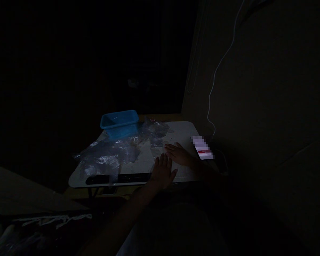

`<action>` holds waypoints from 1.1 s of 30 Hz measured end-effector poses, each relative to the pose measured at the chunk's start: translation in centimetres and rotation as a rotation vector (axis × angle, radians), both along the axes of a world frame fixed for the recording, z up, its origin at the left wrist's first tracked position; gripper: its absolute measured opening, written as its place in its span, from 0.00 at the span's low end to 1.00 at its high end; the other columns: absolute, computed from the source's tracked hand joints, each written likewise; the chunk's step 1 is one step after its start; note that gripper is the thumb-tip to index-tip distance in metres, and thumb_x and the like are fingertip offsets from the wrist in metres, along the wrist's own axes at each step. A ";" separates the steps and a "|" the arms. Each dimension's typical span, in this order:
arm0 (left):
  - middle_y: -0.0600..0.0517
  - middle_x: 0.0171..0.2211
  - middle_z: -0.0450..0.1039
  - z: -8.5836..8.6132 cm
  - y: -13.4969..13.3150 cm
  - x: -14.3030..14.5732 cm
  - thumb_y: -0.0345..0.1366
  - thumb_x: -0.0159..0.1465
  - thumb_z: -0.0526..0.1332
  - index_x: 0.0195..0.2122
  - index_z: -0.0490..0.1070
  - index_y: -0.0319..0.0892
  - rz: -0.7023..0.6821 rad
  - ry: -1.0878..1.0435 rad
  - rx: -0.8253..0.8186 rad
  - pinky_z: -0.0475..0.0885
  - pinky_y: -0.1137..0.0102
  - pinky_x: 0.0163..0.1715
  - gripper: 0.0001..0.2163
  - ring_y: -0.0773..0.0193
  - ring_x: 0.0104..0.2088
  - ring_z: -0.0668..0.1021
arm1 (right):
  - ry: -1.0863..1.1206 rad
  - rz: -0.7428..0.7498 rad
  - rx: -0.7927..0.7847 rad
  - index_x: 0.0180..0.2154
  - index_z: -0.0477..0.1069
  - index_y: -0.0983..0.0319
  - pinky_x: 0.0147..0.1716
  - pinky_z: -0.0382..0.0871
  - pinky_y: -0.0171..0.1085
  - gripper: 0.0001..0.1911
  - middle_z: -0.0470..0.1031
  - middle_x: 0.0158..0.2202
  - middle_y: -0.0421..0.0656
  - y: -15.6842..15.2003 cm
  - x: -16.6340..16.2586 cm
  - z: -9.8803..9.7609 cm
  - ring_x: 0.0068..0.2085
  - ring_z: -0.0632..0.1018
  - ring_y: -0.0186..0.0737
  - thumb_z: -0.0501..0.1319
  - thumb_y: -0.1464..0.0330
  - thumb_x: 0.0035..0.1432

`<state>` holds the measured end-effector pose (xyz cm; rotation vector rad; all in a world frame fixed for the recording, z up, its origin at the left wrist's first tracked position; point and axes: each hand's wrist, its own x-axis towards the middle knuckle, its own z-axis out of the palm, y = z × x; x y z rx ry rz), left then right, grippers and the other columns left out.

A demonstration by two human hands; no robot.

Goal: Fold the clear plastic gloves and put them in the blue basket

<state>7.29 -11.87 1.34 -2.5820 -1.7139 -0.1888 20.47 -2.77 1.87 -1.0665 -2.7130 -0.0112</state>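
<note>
My left hand (162,173) lies flat near the front edge of a small white table (184,128), its fingers stretched out. Just beyond it and to the right, my right hand (179,155) is also flat with straight fingers. Under and ahead of the fingers is a thin clear plastic sheet or bag (157,152), hard to make out in the dim light. A crumpled heap of clear plastic bags (106,156) covers the table's left side. More crumpled plastic (156,128) lies at the back middle.
A blue plastic basin (122,131) stands at the table's back left. A lit phone (202,147) lies at the right edge, with a white cable (214,80) hanging down near it. A wall (269,106) rises on the right. A dark slot (117,178) runs along the front edge.
</note>
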 end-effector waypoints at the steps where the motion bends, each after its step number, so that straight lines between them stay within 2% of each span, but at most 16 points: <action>1: 0.36 0.60 0.50 0.0 0.0 0.0 0.48 0.64 0.41 0.58 0.52 0.32 0.002 -0.003 0.000 0.49 0.51 0.56 0.28 0.46 0.61 0.51 | -0.001 -0.008 0.009 0.55 0.58 0.61 0.56 0.48 0.52 0.21 0.60 0.58 0.46 0.4 -0.2 0.0 0.59 0.59 0.40 0.41 0.64 0.63; 9: 0.35 0.61 0.46 0.1 0.0 0.0 0.48 0.64 0.41 0.60 0.49 0.32 -0.002 -0.009 -0.030 0.49 0.51 0.56 0.29 0.45 0.61 0.49 | -0.039 -0.085 0.042 0.54 0.59 0.62 0.56 0.47 0.52 0.21 0.59 0.58 0.48 2.9 -1.5 -0.2 0.59 0.58 0.42 0.43 0.63 0.63; 14: 0.35 0.61 0.45 0.3 -0.1 0.1 0.48 0.64 0.40 0.60 0.49 0.32 0.003 -0.004 -0.035 0.49 0.51 0.56 0.29 0.45 0.61 0.49 | 0.057 -0.156 0.041 0.56 0.56 0.63 0.56 0.48 0.50 0.22 0.57 0.59 0.47 3.2 -0.9 0.1 0.60 0.57 0.41 0.42 0.66 0.63; 18: 0.35 0.61 0.45 0.6 -0.2 0.1 0.48 0.64 0.41 0.60 0.49 0.32 0.012 -0.007 -0.044 0.49 0.52 0.56 0.28 0.45 0.61 0.49 | 0.145 -0.297 0.091 0.56 0.57 0.68 0.56 0.54 0.45 0.23 0.60 0.57 0.52 1.6 1.2 0.2 0.58 0.61 0.42 0.43 0.68 0.61; 20: 0.35 0.61 0.45 0.6 -0.1 0.2 0.47 0.64 0.41 0.60 0.49 0.32 0.020 -0.006 -0.047 0.49 0.52 0.56 0.28 0.46 0.61 0.49 | 0.111 -0.304 0.098 0.55 0.59 0.71 0.55 0.56 0.42 0.23 0.61 0.56 0.53 0.2 2.2 -0.3 0.57 0.62 0.43 0.44 0.70 0.60; 25: 0.35 0.61 0.44 0.5 0.4 0.9 0.47 0.64 0.41 0.60 0.49 0.31 0.067 0.012 -0.052 0.48 0.52 0.57 0.29 0.46 0.61 0.48 | 0.011 -0.381 0.151 0.51 0.63 0.73 0.53 0.58 0.45 0.22 0.62 0.55 0.56 -2.5 3.4 -1.7 0.56 0.64 0.48 0.48 0.68 0.59; 33: 0.35 0.61 0.46 0.6 0.6 1.0 0.48 0.64 0.41 0.60 0.49 0.31 0.069 0.023 -0.038 0.48 0.52 0.56 0.29 0.46 0.61 0.49 | 0.024 -0.389 0.182 0.53 0.61 0.70 0.54 0.54 0.50 0.23 0.60 0.56 0.55 -2.7 3.3 -2.5 0.58 0.61 0.50 0.47 0.64 0.60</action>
